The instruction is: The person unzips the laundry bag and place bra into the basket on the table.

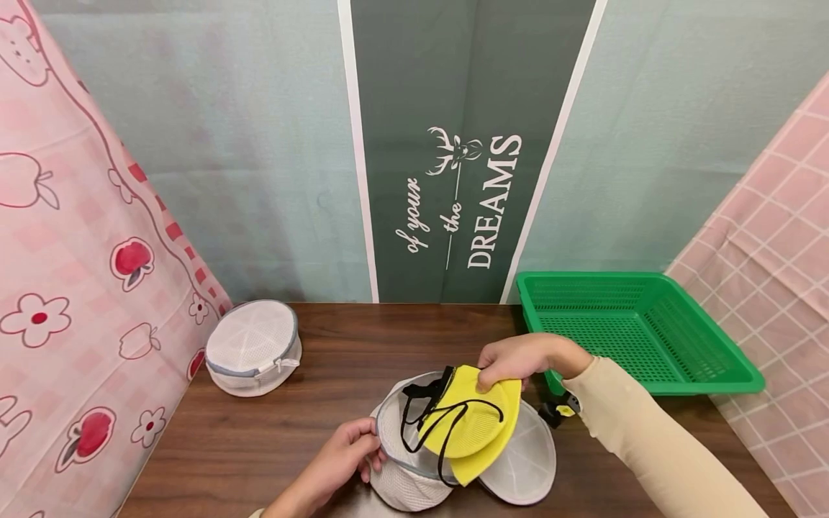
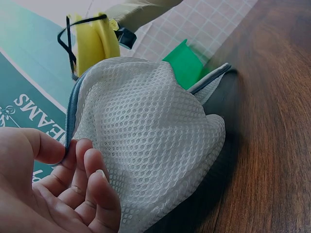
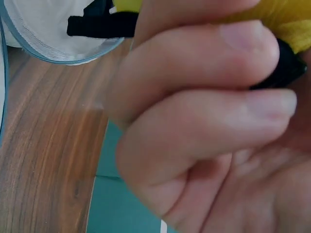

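My right hand [image 1: 521,360] grips a folded yellow bikini top [image 1: 476,414] with thin black strings, thumb on top and fingers curled underneath. It hangs over the opening of a white mesh laundry bag [image 1: 411,478], whose round lid [image 1: 524,460] is flipped back to the right. At the bag's left side, my left hand [image 1: 350,450] pinches the grey zippered rim between thumb and fingers. The left wrist view shows this pinch and the bag's mesh wall [image 2: 146,116] up close. In the right wrist view, curled fingers [image 3: 209,111] hide most of the yellow fabric.
A second round mesh laundry bag [image 1: 252,349], zipped up, sits at the back left of the wooden table [image 1: 350,338]. A green plastic basket [image 1: 719,360] stands at the back right. Printed cloths hang behind and on both sides.
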Motion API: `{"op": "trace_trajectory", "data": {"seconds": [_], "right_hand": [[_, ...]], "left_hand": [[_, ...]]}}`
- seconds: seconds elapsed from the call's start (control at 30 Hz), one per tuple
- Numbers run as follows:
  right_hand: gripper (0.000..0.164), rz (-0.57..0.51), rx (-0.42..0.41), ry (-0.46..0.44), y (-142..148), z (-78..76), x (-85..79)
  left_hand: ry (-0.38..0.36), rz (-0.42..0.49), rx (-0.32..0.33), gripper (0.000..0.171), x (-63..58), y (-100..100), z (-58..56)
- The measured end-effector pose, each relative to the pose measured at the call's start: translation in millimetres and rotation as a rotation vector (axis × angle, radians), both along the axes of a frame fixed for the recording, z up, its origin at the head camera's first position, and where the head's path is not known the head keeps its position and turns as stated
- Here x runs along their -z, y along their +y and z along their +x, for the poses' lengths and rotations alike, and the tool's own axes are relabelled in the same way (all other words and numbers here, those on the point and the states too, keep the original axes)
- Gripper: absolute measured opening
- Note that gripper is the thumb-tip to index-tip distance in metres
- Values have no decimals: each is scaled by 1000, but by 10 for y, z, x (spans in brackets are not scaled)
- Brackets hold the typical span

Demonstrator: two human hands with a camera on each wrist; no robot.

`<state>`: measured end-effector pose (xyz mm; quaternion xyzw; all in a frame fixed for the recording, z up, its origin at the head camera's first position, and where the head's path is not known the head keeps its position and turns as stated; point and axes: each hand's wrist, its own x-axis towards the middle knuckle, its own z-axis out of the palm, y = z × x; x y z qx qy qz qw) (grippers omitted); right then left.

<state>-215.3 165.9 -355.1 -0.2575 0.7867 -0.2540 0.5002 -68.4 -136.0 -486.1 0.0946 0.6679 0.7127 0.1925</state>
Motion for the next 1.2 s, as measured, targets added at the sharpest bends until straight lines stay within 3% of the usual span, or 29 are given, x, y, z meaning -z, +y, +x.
{"op": "trace_trajectory", "data": {"seconds": [0.87, 1.2], "right_hand": [[25, -238, -37, -41, 345, -43, -323], [23, -382, -28, 48, 535, -64, -447]], "left_hand": [[8, -6, 2, 20, 28, -5, 6], [-2, 12, 3, 21, 29, -9, 5]]}}
